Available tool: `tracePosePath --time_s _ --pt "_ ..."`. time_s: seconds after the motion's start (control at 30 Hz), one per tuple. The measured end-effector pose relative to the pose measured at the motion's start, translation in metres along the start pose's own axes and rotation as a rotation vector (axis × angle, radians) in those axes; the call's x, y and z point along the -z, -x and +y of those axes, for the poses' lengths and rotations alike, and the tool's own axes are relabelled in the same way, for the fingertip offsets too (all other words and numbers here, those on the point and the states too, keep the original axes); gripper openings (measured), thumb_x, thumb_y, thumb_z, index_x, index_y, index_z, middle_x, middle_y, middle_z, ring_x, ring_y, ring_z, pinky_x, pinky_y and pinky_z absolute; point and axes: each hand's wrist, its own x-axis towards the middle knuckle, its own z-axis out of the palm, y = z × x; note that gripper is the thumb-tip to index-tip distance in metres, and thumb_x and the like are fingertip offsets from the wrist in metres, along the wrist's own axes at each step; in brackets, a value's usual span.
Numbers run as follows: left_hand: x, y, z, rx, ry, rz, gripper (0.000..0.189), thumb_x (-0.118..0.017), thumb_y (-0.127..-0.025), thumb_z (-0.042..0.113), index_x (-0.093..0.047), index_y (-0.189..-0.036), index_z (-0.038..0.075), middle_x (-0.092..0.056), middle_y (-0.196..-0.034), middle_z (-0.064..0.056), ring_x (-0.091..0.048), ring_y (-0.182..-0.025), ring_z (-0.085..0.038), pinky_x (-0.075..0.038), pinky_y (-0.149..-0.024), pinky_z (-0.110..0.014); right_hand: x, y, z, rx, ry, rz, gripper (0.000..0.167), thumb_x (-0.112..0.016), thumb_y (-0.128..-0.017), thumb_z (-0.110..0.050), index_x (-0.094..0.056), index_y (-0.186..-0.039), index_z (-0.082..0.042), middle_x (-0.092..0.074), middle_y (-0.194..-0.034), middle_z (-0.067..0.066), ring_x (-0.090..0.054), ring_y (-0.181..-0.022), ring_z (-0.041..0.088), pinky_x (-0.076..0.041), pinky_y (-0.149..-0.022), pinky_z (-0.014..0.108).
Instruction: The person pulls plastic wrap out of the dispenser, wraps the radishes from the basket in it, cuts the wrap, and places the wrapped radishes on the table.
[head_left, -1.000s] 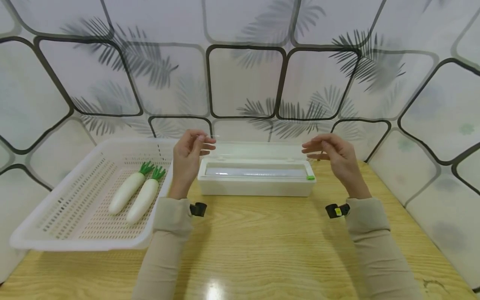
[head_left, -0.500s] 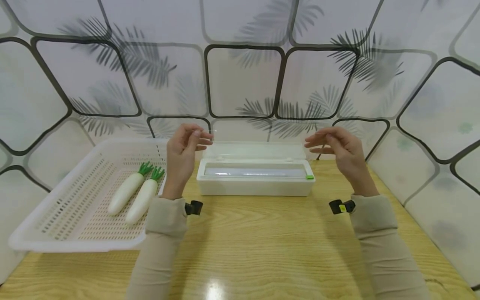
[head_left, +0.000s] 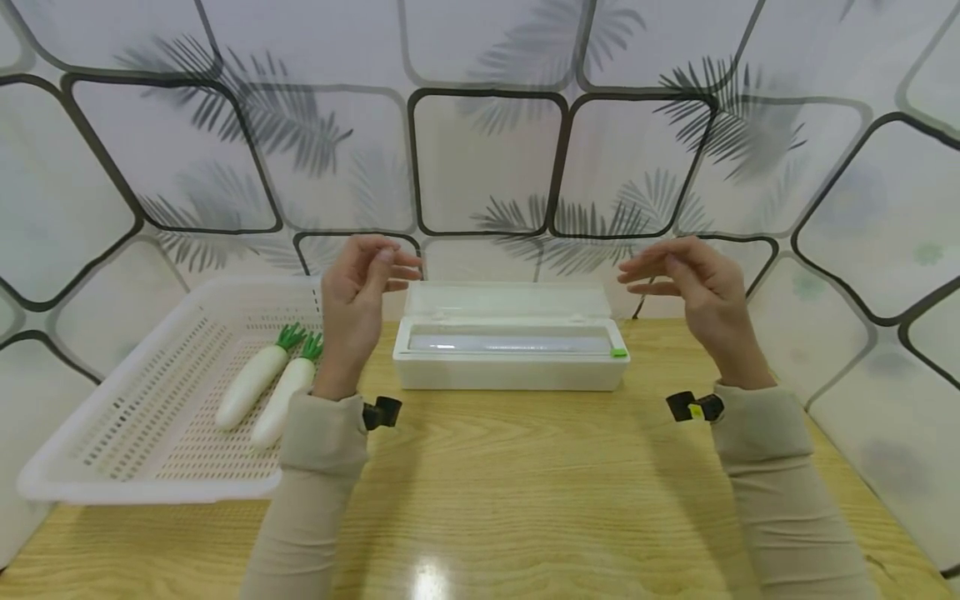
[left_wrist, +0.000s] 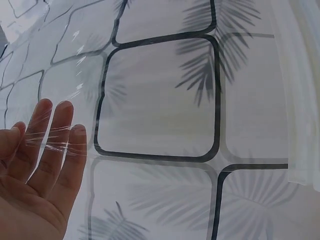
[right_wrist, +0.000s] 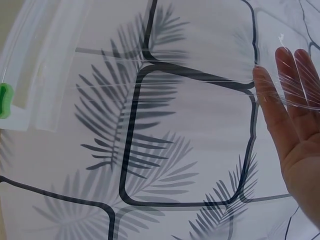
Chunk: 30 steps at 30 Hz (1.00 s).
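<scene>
A thin clear sheet of cling film (left_wrist: pixel 77 85) spans the left wrist view, gathered into creases at my left hand (head_left: pixel 354 308). That hand pinches the film between thumb and index finger, the other fingers held out. My right hand (head_left: pixel 712 304) pinches the film's other side; creases run across its fingers in the right wrist view, where its thumb is out of sight. Both hands are raised to either side of a white cling film dispenser (head_left: pixel 510 372) on the table. Its clear lid (head_left: pixel 510 302) stands up, with a film roll (head_left: pixel 510 342) inside. The sheet hardly shows in the head view.
A white perforated basket (head_left: pixel 45 475) stands at the left with two white radishes (head_left: pixel 252 385) in it; my left forearm partly covers one. The wooden table (head_left: pixel 525 483) meets a patterned wall covering (head_left: pixel 487 167) behind the dispenser. A green slider (head_left: pixel 618 352) sits at the dispenser's right end.
Both hands have risen and spread a little farther apart, the left one going left and the right one right. The dispenser and basket have stayed in place.
</scene>
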Motion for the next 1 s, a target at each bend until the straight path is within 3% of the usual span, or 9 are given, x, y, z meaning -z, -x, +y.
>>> tracePosePath --time_s 0.33,0.6,1.0 --pt "0.001 -0.002 0.014 -0.039 0.028 0.012 0.015 -0.048 -0.105 -0.003 -0.062 -0.104 0.0 -0.074 -0.095 -0.007 -0.071 -0.082 -0.014 -0.058 -0.072 -0.029 -0.002 -0.004 -0.015 0.078 -0.033 0.006 0.023 -0.038 -0.104 0.012 -0.056 -0.11 0.025 -0.073 -0.105 0.019 -0.074 -0.092 0.025 -0.06 -0.078 0.033" --pt "0.003 -0.003 0.023 -0.12 0.049 0.01 0.014 -0.048 -0.104 -0.004 -0.061 -0.103 -0.004 -0.074 -0.094 0.003 -0.071 -0.081 -0.013 -0.058 -0.071 -0.027 -0.004 -0.006 -0.028 0.121 -0.024 0.017 0.022 -0.038 -0.103 0.013 -0.055 -0.109 0.025 -0.073 -0.103 0.021 -0.074 -0.091 0.026 -0.06 -0.078 0.033" --pt "0.006 -0.001 0.034 -0.179 0.061 0.01 0.013 -0.048 -0.104 -0.002 -0.061 -0.104 -0.005 -0.075 -0.095 0.0 -0.072 -0.082 -0.014 -0.058 -0.071 -0.026 -0.007 -0.005 -0.035 0.186 -0.114 0.045 0.024 -0.032 -0.099 0.022 -0.055 -0.105 0.026 -0.071 -0.1 0.026 -0.074 -0.088 0.03 -0.061 -0.077 0.035"
